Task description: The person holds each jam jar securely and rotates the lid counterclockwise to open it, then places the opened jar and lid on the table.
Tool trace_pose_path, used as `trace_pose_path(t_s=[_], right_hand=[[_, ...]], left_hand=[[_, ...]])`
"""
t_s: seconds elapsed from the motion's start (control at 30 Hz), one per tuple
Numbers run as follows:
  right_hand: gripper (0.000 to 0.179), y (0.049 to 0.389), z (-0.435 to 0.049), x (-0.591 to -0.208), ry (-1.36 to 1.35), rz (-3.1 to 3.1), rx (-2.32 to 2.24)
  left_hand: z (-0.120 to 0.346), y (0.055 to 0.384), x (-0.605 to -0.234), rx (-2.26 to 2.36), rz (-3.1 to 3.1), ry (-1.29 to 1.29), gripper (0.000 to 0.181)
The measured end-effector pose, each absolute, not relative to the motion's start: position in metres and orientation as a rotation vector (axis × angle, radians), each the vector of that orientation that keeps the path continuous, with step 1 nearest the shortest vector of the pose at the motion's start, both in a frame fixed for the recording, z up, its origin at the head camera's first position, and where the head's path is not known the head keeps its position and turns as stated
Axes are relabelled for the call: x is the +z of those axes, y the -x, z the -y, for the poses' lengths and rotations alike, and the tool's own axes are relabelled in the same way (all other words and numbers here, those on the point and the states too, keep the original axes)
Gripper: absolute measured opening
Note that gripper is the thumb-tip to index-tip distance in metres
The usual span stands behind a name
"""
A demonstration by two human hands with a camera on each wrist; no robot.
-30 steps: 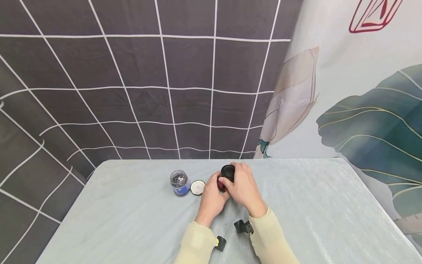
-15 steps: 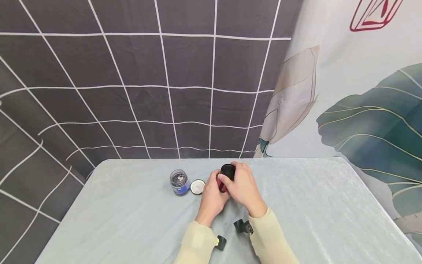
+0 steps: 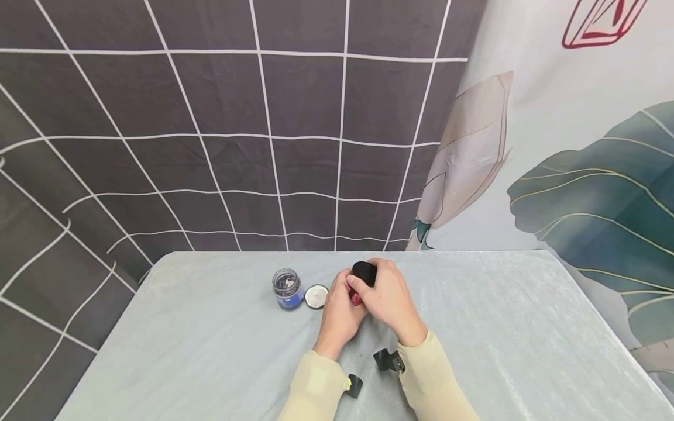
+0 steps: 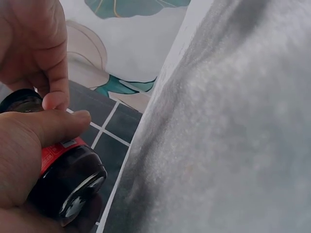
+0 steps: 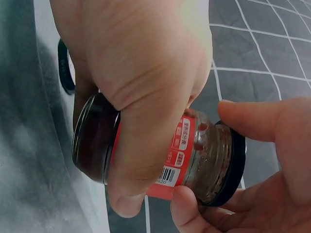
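A glass jar with a red label (image 5: pixel 185 141) and a black lid (image 3: pixel 364 272) is held tilted above the table between both hands. My left hand (image 3: pixel 341 318) grips the jar's body, its thumb lying across the label in the left wrist view. At the lidded end, my right hand (image 3: pixel 388 301) has thumb and fingers on either side of the black lid (image 5: pixel 232 165). The lid sits on the jar's mouth; brownish contents show through the glass. Left of the hands stands an uncapped jar with a blue label (image 3: pixel 288 290). Beside it lies a lid, white inside up (image 3: pixel 316 297).
A pale cloth covers the table (image 3: pixel 210 345). Dark cloth with white grid lines (image 3: pixel 300 105) hangs behind it, and a leaf-printed cloth (image 3: pixel 590 193) hangs at the right. Black wrist devices (image 3: pixel 388 360) sit by the sleeves.
The black lid and jar have tilted a little between the hands, and the right thumb has shifted slightly over them. The blue-labelled jar and the loose lid have stayed put.
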State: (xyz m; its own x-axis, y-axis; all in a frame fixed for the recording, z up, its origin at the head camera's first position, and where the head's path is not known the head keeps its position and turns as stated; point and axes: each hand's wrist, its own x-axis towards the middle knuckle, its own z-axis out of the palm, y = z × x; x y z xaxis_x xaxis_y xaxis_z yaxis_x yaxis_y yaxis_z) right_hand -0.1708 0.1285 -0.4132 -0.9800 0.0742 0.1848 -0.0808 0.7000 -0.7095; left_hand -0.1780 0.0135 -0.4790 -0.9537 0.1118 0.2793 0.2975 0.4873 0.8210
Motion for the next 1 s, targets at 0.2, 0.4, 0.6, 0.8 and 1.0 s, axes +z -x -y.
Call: trace_pose_path(t_s=[0.2, 0.4, 0.6, 0.8, 1.0], right_hand=[[0.061, 0.171, -0.130, -0.413, -0.021, 2.718, 1.113], [0.060, 0.170, -0.127, -0.414, -0.062, 2.691, 1.029], [0.062, 0.168, -0.124, -0.414, 0.004, 2.690, 0.964], [0.063, 0.166, -0.121, -0.414, 0.069, 2.685, 0.942], [0.065, 0.165, -0.120, -0.414, 0.115, 2.690, 0.902]], left_hand=[[-0.014, 0.177, -0.480, -1.453, 2.504, 0.384, 0.057], [-0.016, 0.175, -0.479, -1.332, 2.454, 0.433, 0.047], [-0.021, 0.173, -0.474, -1.208, 2.443, 0.440, 0.036], [-0.024, 0.172, -0.473, -1.174, 2.443, 0.401, 0.029], [-0.025, 0.171, -0.473, -1.146, 2.410, 0.378, 0.028]])
